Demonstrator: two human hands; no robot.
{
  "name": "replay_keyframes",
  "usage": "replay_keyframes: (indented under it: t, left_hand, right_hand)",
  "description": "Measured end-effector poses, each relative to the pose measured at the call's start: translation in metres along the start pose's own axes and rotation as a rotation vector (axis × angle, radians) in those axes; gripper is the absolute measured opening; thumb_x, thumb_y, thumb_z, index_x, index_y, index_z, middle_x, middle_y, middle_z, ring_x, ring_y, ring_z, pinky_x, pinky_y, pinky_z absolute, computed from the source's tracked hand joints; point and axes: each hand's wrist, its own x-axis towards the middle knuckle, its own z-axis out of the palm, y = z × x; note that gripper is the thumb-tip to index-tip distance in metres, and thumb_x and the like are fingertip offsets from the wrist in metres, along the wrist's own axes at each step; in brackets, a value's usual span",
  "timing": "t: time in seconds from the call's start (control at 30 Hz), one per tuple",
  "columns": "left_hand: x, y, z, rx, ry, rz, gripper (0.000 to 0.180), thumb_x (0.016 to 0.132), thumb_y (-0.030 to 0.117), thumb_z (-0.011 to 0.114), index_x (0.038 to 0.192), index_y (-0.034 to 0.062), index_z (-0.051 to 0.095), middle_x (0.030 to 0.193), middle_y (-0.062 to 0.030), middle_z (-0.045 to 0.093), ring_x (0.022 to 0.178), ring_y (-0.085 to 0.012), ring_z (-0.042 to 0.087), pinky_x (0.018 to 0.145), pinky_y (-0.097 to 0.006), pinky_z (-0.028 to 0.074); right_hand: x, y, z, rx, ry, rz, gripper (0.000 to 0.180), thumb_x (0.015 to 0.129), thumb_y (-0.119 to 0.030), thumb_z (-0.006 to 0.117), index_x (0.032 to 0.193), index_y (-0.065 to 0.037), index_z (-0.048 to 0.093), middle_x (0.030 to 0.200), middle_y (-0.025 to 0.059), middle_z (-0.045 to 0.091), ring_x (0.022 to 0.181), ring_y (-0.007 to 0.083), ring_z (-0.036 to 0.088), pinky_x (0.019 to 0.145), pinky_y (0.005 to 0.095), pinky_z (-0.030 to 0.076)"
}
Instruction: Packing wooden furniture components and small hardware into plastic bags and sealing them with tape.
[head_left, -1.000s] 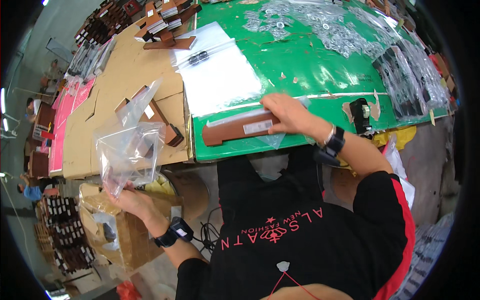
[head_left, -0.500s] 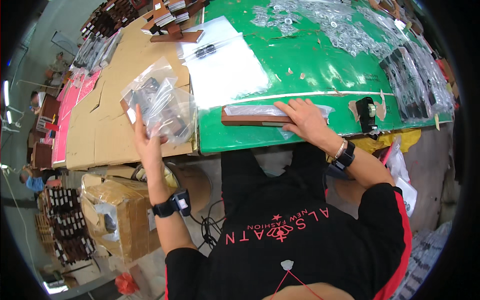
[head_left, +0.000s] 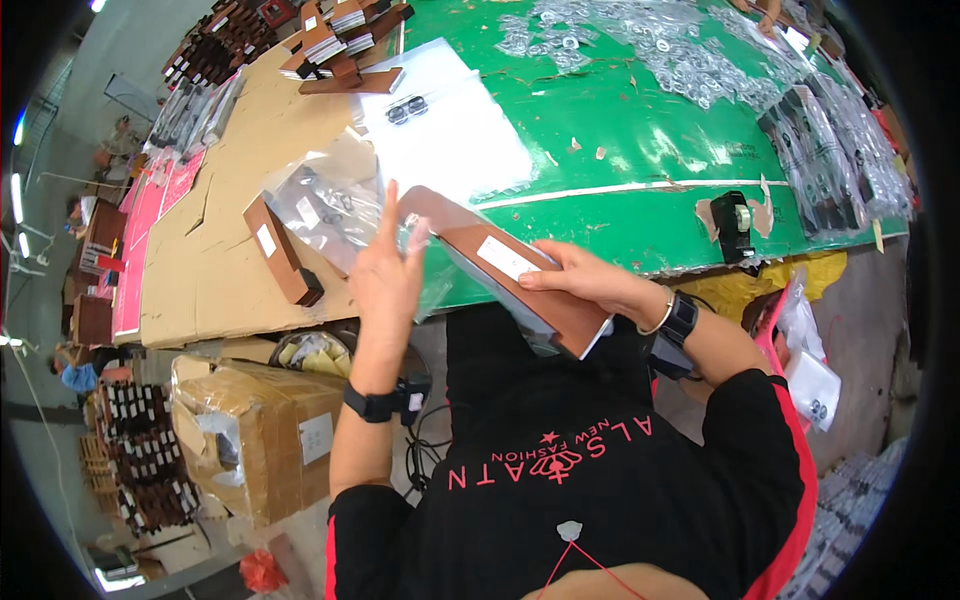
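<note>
My right hand grips a brown flat bar by its near right end. The bar is tilted over the table's front edge, a white label on its upper face. Clear plastic film hangs along its lower side. By the far left end of the bar is my left hand, its index finger stretched up and its thumb apart; the thumb is blurred near the bar. Left of this hand a clear plastic bag with dark contents lies on the cardboard, beside a second brown bar with a white label.
A white sheet bearing small black rings lies on the green table cover. More brown bars are piled at the far left. A black tape dispenser stands at right, near bagged dark parts. A carton sits below left.
My right hand has lifted and tilted the brown bar off the table edge. My left hand has moved right, away from the plastic bag, and the second bar now shows uncovered.
</note>
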Motion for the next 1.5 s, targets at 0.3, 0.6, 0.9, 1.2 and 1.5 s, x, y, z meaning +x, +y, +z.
replay_keyframes:
  t: [0.3, 0.6, 0.9, 1.2, 1.5]
  left_hand:
    - [-0.020, 0.013, 0.008, 0.275, 0.092, 0.355, 0.048, 0.099, 0.030, 0.058, 0.146, 0.0263, 0.054, 0.086, -0.0140, 0.064, 0.076, -0.0322, 0.063, 0.067, -0.040, 0.051]
    - [-0.021, 0.026, 0.032, -0.108, 0.118, 0.777, 0.033, 0.084, 0.006, 0.065, 0.116, 0.0129, 0.071, 0.092, -0.0094, 0.060, 0.082, -0.0287, 0.063, 0.068, -0.039, 0.052]
    - [-0.047, 0.017, 0.028, -0.106, 0.168, 0.788, 0.053, 0.082, 0.009, 0.067, 0.134, 0.0179, 0.066, 0.083, -0.0051, 0.053, 0.071, -0.0223, 0.058, 0.063, -0.036, 0.048]
    - [-0.041, 0.088, 0.057, -0.170, -0.131, 1.183, 0.033, 0.074, 0.007, 0.065, 0.105, 0.0133, 0.072, 0.084, -0.0051, 0.059, 0.079, -0.0253, 0.062, 0.068, -0.037, 0.051]
    - [-0.064, 0.024, 0.056, -0.124, 0.068, 0.760, 0.058, 0.077, 0.003, 0.068, 0.134, 0.0095, 0.063, 0.084, -0.0081, 0.055, 0.076, -0.0248, 0.057, 0.066, -0.035, 0.048]
  right_hand:
    - [0.018, 0.003, 0.030, 0.037, -0.080, 0.034, 0.080, 0.090, -0.046, 0.074, 0.140, 0.008, 0.043, 0.122, 0.0189, 0.062, 0.106, 0.0171, 0.063, 0.087, 0.0297, 0.053]
    - [0.023, 0.008, 0.039, 0.121, 0.001, -0.215, 0.055, 0.100, -0.033, 0.063, 0.138, 0.003, 0.047, 0.121, 0.0139, 0.064, 0.111, 0.0217, 0.065, 0.093, 0.0317, 0.053]
    - [0.024, 0.000, 0.034, 0.304, 0.099, -0.258, 0.046, 0.103, -0.019, 0.055, 0.143, 0.002, 0.043, 0.126, 0.0112, 0.062, 0.112, 0.0154, 0.062, 0.094, 0.0310, 0.054]
    - [0.071, 0.079, 0.007, -0.514, 0.238, -0.450, 0.067, 0.092, -0.046, 0.066, 0.139, -0.002, 0.050, 0.135, 0.0275, 0.054, 0.124, 0.0447, 0.055, 0.103, 0.0454, 0.046]
    - [0.059, 0.080, -0.004, -1.098, 0.509, -0.902, 0.054, 0.090, -0.015, 0.070, 0.140, -0.006, 0.054, 0.134, 0.0256, 0.054, 0.122, 0.0485, 0.052, 0.105, 0.0505, 0.044]
